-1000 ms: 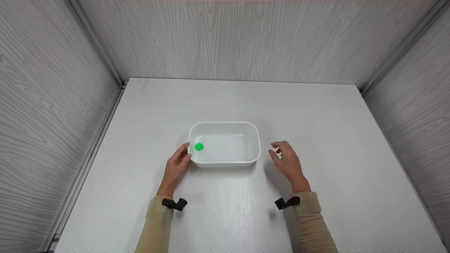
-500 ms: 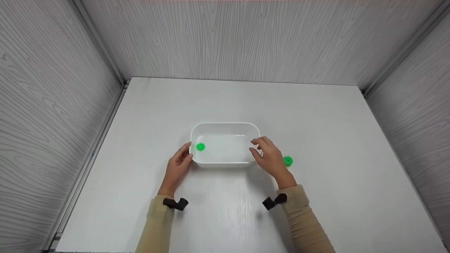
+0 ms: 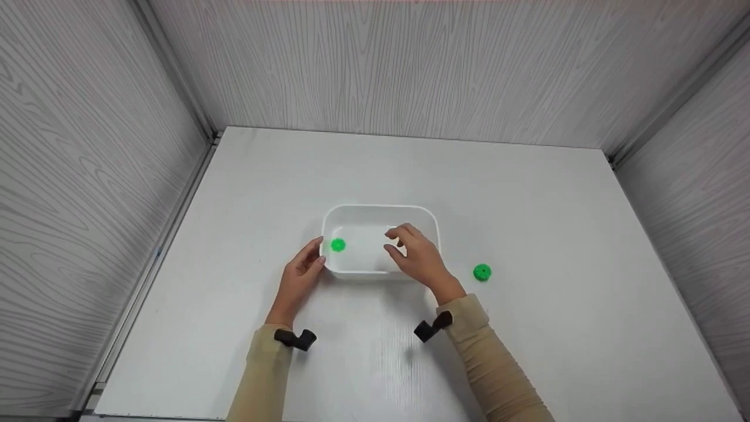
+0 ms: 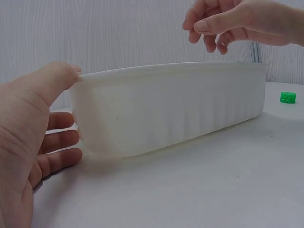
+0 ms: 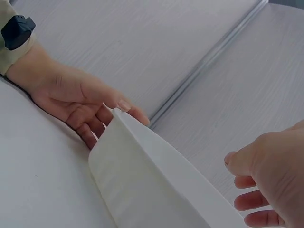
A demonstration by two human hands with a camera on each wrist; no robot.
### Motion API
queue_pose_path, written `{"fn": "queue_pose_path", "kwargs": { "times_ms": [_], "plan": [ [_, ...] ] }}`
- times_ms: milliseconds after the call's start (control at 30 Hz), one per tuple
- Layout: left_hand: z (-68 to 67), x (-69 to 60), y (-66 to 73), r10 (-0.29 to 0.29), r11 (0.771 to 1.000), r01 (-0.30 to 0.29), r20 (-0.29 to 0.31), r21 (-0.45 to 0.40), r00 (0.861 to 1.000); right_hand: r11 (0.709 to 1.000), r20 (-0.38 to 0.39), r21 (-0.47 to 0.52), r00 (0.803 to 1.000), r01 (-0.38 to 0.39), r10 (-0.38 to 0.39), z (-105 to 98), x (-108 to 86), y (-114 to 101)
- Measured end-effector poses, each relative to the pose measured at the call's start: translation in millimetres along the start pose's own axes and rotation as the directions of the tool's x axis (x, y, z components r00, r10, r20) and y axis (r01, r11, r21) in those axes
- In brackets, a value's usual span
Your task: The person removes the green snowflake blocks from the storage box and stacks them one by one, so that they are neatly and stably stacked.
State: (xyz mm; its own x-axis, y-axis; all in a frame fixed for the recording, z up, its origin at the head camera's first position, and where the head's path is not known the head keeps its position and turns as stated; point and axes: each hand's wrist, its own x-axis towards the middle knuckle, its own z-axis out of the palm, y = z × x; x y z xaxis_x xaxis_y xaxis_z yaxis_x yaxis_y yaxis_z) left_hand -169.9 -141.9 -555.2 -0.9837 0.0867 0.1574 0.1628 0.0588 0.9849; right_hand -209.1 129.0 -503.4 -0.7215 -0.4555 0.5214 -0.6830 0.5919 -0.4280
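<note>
A white rectangular plastic container [image 3: 375,272] stands on the table, with a small round green piece [image 3: 338,245] lying inside near its left end. My left hand [image 3: 299,285] holds that end; in the left wrist view the thumb lies at the rim and the fingers [image 4: 59,141] curl beside the outer wall. Above the right half of the container hovers my right hand [image 3: 419,258], its fingers loosely bent and a gap between thumb and fingertips. Nothing shows in it in the right wrist view. A second green piece [image 3: 482,272], scalloped with a small central hole, lies on the table to the right.
The white table [image 3: 527,199] spreads around the container on every side. Grey wood-grain panels rise at the back [image 3: 410,70], left and right. Black wrist cameras sit on both tan sleeves [image 3: 492,363].
My right hand has moved left, from over the right-hand green piece to above the container, uncovering that piece. The left hand stays at the container's left end.
</note>
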Motion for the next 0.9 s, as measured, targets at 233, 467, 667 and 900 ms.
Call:
{"fn": "queue_pose_path", "kwargs": {
  "times_ms": [233,467,667,900],
  "plan": [
    [0.5,6.9,-31.3,0.012,1.0,-0.013,-0.04,-0.026,0.999,0.999,0.12,-0.003,0.992,0.043,-0.042,16,17.1,-6],
    [0.5,8.1,-31.0,0.03,0.999,-0.03,-0.021,-0.013,0.999,1.0,0.263,-0.009,0.965,0.023,-0.02,31,33.8,-9],
    [0.8,8.2,-30.5,0.017,1.0,-0.017,-0.015,0.001,1.0,0.994,0.357,-0.011,0.928,-0.11,0.107,43,45.4,-10],
    [-4.5,6.6,-27.0,0.0,1.0,0.0,-0.017,0.006,1.0,0.973,0.458,-0.079,0.86,-0.215,0.227,62,60.5,-12]
  ]
}}
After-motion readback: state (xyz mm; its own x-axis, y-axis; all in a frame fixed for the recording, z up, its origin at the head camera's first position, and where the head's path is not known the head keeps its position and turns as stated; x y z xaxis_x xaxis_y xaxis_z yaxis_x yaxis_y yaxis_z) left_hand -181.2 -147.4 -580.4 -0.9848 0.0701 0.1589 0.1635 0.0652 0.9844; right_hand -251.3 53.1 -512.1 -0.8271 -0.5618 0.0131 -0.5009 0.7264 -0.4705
